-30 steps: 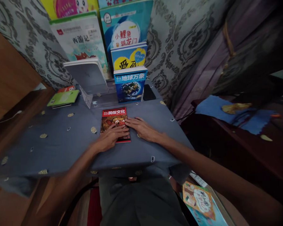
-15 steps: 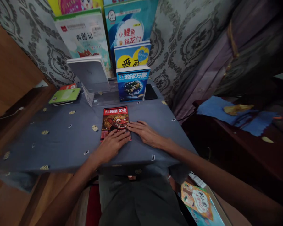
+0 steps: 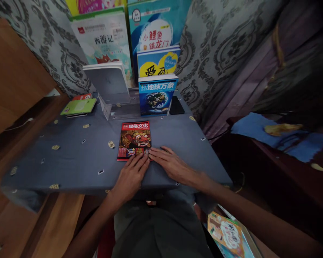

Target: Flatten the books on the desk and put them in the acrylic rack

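Note:
A red-and-black book [image 3: 136, 138] with a mask on its cover lies flat on the cloth-covered table [image 3: 78, 161]. My left hand [image 3: 131, 175] rests with its fingers stretched out over the book's lower right part. From the right side, my right hand [image 3: 171, 163] reaches in with straight fingers, the tips at the book's lower right edge and close to the left fingertips. Neither hand is wrapped round anything. Behind the book, a blue book [image 3: 157, 96] with a globe on its cover stands upright in a rack.
More books stand in the rack, among them a white one [image 3: 104, 39], a teal one [image 3: 161, 21] and a grey-backed one [image 3: 110, 84]. A phone [image 3: 177, 106] lies right of the rack, green books [image 3: 79, 106] at the left. Another book [image 3: 228, 233] is low on the right.
Both hands have slid down toward the book's lower edge, uncovering more of its cover. The book still lies flat; the whole view has shifted slightly.

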`<control>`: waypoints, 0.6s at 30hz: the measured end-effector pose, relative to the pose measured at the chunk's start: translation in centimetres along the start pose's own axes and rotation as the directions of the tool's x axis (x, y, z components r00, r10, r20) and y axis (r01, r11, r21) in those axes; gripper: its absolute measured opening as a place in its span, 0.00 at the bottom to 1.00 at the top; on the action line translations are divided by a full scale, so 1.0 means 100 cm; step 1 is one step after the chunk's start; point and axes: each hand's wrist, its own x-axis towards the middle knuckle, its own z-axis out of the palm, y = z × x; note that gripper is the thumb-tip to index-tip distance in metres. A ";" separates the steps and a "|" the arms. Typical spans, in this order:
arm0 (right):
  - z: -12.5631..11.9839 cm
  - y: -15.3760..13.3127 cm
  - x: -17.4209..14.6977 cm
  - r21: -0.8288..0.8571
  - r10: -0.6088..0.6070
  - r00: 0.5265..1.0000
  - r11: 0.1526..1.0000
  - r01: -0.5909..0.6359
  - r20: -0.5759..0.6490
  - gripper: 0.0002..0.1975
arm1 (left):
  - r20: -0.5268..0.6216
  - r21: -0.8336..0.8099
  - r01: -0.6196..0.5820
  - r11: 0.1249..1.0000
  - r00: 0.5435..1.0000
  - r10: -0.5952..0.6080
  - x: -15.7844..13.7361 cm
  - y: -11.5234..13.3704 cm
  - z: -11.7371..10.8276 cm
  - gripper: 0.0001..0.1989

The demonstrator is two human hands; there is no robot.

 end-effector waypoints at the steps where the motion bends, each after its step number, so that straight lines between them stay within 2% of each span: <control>1: 0.000 -0.002 -0.001 -0.005 -0.008 1.000 1.000 0.008 0.011 0.37 | -0.013 0.003 0.023 1.000 1.000 -0.023 -0.002 0.000 0.000 0.30; 10: -0.005 -0.017 0.004 -0.036 -0.011 0.999 0.999 0.013 0.045 0.32 | -0.125 0.019 0.262 0.965 0.958 -0.258 -0.034 -0.016 -0.002 0.30; 18: 0.000 -0.024 0.014 -0.003 -0.013 1.000 1.000 0.013 0.014 0.28 | -0.183 -0.056 0.311 0.949 0.931 -0.316 -0.041 -0.022 -0.002 0.27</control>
